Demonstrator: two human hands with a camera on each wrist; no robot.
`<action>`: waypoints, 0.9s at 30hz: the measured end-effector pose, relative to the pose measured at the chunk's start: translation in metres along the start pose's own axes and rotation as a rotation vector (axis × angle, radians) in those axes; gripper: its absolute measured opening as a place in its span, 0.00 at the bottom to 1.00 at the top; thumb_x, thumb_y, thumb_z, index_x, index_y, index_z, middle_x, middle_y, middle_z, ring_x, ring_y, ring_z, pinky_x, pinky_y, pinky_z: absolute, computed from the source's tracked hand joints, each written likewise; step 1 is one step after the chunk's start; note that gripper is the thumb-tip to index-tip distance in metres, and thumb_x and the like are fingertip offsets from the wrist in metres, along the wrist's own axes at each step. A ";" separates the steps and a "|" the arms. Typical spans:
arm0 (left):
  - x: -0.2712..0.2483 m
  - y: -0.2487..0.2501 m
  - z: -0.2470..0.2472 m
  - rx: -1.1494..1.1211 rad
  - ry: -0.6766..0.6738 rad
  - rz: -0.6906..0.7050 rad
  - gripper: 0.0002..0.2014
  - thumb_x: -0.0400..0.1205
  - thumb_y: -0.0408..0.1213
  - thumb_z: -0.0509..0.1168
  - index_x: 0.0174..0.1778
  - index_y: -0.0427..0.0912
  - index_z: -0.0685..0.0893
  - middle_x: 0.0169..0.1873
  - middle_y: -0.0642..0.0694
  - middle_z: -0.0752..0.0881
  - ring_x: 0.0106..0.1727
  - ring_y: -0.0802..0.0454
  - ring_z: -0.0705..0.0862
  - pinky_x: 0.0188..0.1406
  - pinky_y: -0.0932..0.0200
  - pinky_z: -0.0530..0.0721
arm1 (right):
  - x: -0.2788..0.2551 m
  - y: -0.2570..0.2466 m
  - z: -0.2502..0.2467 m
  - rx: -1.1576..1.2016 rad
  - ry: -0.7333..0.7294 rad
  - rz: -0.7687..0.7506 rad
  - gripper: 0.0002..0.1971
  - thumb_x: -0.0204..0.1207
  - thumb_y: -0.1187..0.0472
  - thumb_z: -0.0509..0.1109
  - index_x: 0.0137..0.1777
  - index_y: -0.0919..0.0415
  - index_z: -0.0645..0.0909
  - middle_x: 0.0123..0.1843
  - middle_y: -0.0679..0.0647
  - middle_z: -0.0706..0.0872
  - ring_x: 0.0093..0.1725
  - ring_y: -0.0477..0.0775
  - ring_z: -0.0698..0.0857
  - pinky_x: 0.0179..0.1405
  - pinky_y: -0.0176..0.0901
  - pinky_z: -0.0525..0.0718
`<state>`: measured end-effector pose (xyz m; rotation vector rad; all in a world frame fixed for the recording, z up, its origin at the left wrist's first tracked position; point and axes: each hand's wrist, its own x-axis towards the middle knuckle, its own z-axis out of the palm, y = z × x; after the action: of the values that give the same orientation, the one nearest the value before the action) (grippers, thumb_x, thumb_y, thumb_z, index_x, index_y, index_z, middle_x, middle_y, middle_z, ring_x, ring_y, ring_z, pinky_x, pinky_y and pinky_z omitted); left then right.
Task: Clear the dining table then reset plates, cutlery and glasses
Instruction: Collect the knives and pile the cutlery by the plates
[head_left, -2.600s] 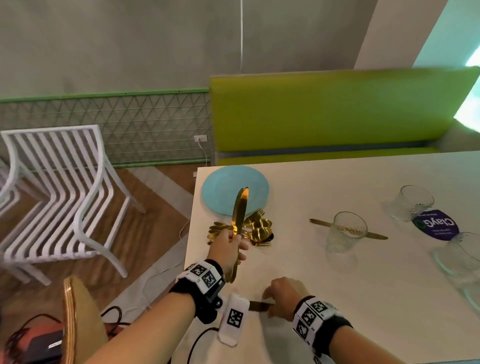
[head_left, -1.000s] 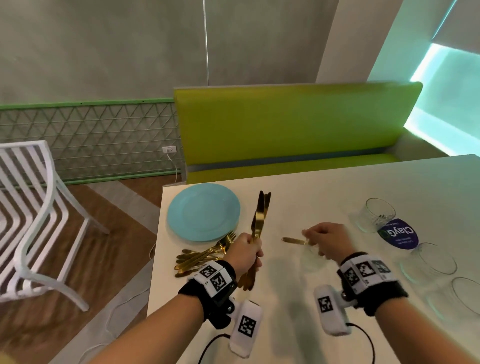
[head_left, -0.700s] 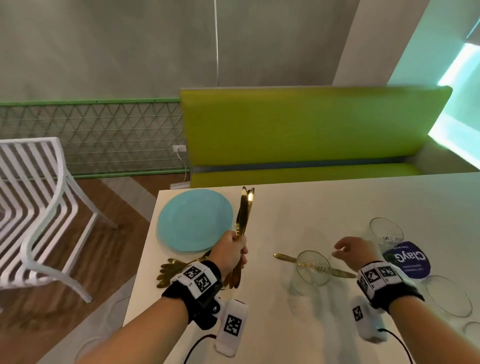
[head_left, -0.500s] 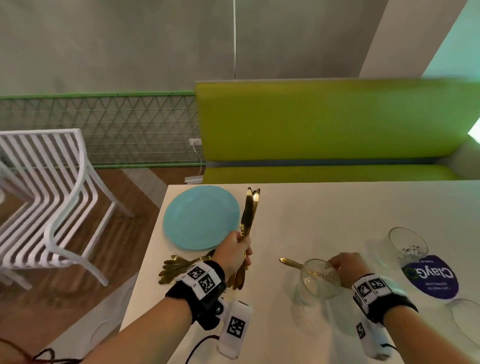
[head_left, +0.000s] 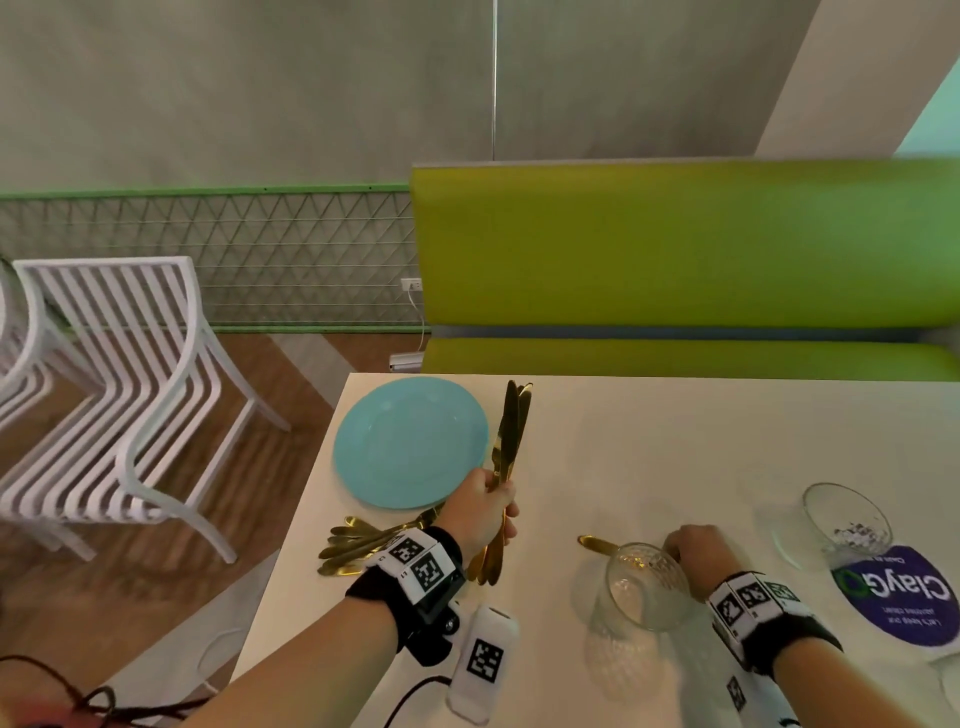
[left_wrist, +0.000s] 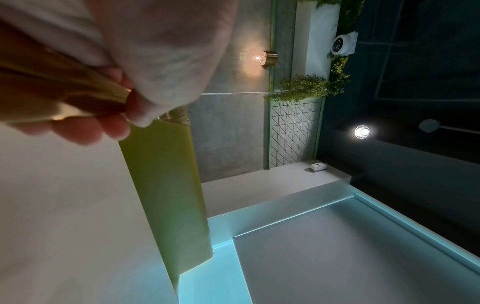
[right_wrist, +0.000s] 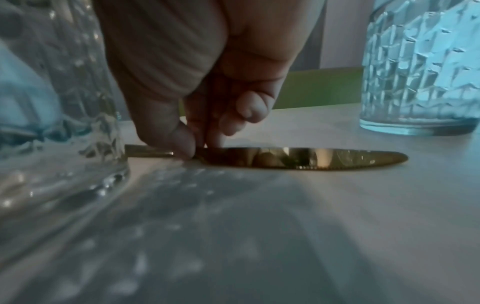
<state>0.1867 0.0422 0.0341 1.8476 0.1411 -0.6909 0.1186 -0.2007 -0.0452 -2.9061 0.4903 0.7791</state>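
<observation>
My left hand (head_left: 498, 499) grips a bundle of gold knives (head_left: 511, 431) upright above the white table (head_left: 649, 441), beside a blue plate (head_left: 410, 441). The left wrist view shows the fingers (left_wrist: 85, 131) curled round the gold handles (left_wrist: 64, 92). My right hand (head_left: 675, 545) reaches behind a clear glass (head_left: 647, 587). In the right wrist view, the right hand (right_wrist: 200, 147) pinches a single gold knife (right_wrist: 298, 158) where handle meets blade. That knife (head_left: 597, 544) lies flat on the table.
A pile of gold cutlery (head_left: 363, 545) lies by the table's left edge. A second glass (head_left: 847, 519) and a purple coaster (head_left: 904, 597) sit to the right. A green bench (head_left: 675, 260) runs behind the table, with white chairs (head_left: 130, 389) on the left.
My left hand now holds more knives than 2.6 s ago. My right hand has come down behind the glass and pinched the lying knife. The left hand has stayed upright.
</observation>
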 end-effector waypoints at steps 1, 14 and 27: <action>-0.001 0.000 0.000 0.006 -0.001 0.005 0.06 0.86 0.39 0.54 0.53 0.41 0.74 0.37 0.47 0.78 0.34 0.56 0.79 0.38 0.63 0.81 | -0.002 0.001 -0.002 0.025 -0.001 0.012 0.10 0.74 0.58 0.63 0.43 0.45 0.85 0.60 0.50 0.87 0.61 0.53 0.84 0.58 0.38 0.80; -0.022 -0.001 -0.023 -0.071 -0.062 0.021 0.06 0.87 0.38 0.55 0.47 0.42 0.74 0.37 0.47 0.78 0.33 0.54 0.79 0.35 0.61 0.79 | -0.046 0.014 -0.084 0.086 0.270 0.099 0.11 0.77 0.61 0.65 0.54 0.52 0.87 0.55 0.51 0.89 0.55 0.52 0.86 0.56 0.39 0.82; -0.043 0.012 -0.050 0.174 -0.092 0.219 0.11 0.87 0.39 0.52 0.62 0.39 0.71 0.35 0.48 0.80 0.34 0.56 0.79 0.34 0.66 0.79 | -0.114 -0.089 -0.080 -0.441 0.570 -0.443 0.17 0.35 0.66 0.85 0.22 0.47 0.86 0.20 0.45 0.82 0.22 0.46 0.81 0.23 0.39 0.76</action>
<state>0.1753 0.0917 0.0775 1.9564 -0.1849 -0.6488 0.0925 -0.0979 0.0819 -3.4264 -0.3483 -0.0212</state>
